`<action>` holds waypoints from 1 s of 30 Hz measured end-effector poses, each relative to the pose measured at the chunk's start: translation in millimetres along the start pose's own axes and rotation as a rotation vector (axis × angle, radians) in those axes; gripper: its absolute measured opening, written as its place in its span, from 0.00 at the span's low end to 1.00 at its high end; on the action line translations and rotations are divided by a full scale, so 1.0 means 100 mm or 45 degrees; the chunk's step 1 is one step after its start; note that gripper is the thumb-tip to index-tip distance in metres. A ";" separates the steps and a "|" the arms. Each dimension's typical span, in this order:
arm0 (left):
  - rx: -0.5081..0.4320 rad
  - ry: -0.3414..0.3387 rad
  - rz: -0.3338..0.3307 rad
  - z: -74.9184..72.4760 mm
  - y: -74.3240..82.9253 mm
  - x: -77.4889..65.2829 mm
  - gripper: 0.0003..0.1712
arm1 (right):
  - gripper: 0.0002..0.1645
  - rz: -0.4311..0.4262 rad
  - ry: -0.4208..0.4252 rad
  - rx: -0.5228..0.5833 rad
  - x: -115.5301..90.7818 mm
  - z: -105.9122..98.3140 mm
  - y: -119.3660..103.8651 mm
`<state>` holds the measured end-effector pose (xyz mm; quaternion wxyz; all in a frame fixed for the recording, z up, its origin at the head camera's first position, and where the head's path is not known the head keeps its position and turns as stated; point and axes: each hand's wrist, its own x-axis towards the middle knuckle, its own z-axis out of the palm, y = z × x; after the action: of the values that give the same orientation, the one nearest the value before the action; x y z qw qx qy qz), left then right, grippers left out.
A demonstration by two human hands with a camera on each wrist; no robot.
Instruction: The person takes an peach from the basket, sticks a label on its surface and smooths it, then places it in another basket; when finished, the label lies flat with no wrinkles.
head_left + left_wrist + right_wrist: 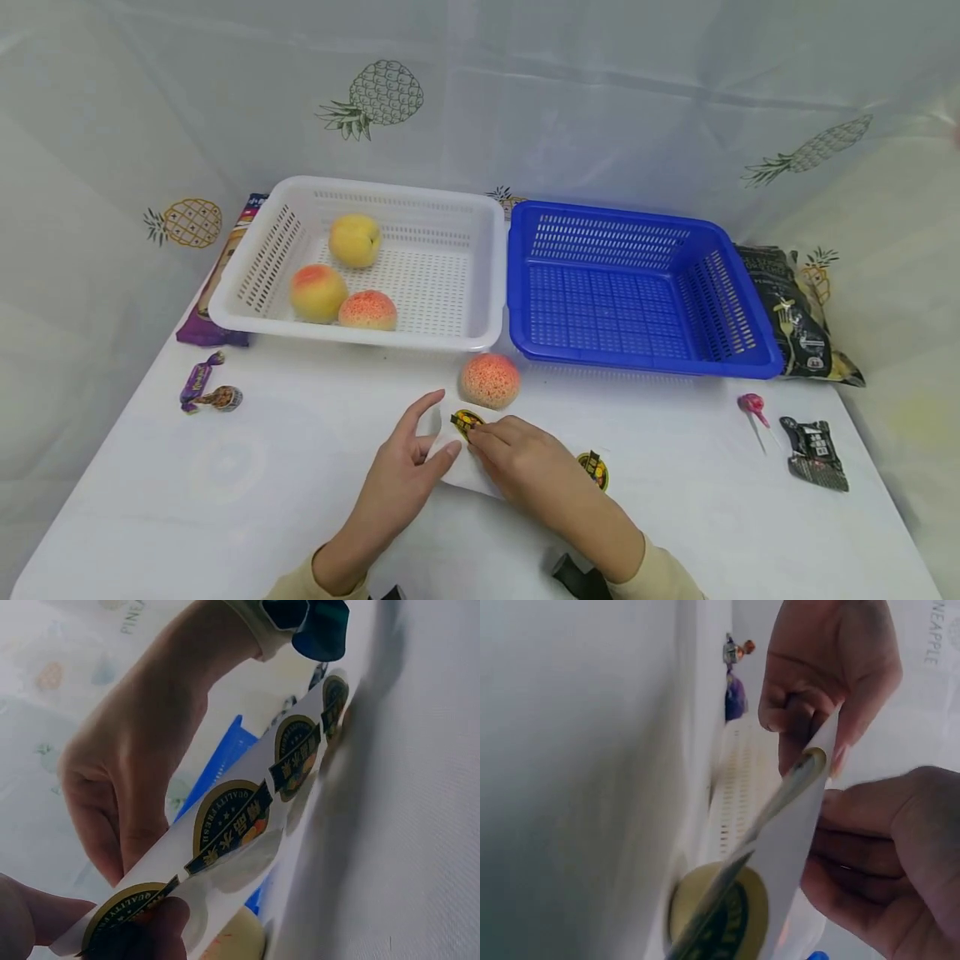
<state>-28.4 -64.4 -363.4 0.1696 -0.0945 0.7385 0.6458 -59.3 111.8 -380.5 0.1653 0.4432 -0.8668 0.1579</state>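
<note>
Between thumb and fingers my left hand (pixel 408 471) pinches the end of a white sticker strip (pixel 468 471). Round black-and-gold fruit stickers (pixel 229 821) run along it in the left wrist view. My right hand (pixel 528 462) has its thumb and fingertips pinched at the strip's edge, by the sticker (pixel 467 420) nearest the left hand. The strip tilts up in the right wrist view, where the left hand (pixel 832 660) grips its far end. Just beyond the strip sits a pink speckled peach (pixel 490 381). Another sticker (pixel 592 471) on the strip shows past the right forearm.
A white basket (pixel 420 335) holds two yellow peaches and a pink speckled one. Beside it stands a blue basket (pixel 600 308). Wrapped candies (pixel 198 383) lie left; a lollipop (pixel 752 406) and a black packet (pixel 816 454) lie right. Snack bags (pixel 802 317) flank the baskets.
</note>
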 end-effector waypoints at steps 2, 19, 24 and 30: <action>0.009 0.004 -0.006 0.01 0.00 0.00 0.33 | 0.07 -0.069 -0.008 -0.095 0.01 0.00 -0.01; -0.036 -0.053 0.015 0.01 -0.12 0.06 0.34 | 0.04 0.072 0.169 -0.066 0.04 -0.03 0.06; -0.059 -0.072 0.036 0.01 -0.25 0.13 0.34 | 0.04 0.148 0.105 0.010 0.04 -0.06 0.08; -0.034 -0.086 0.065 0.01 -0.29 0.15 0.37 | 0.08 0.175 0.015 0.079 0.03 -0.04 0.07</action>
<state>-31.3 -66.7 -395.7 0.1766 -0.0561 0.7258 0.6625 -65.5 115.3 -376.6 0.1455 0.3868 -0.8888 0.1983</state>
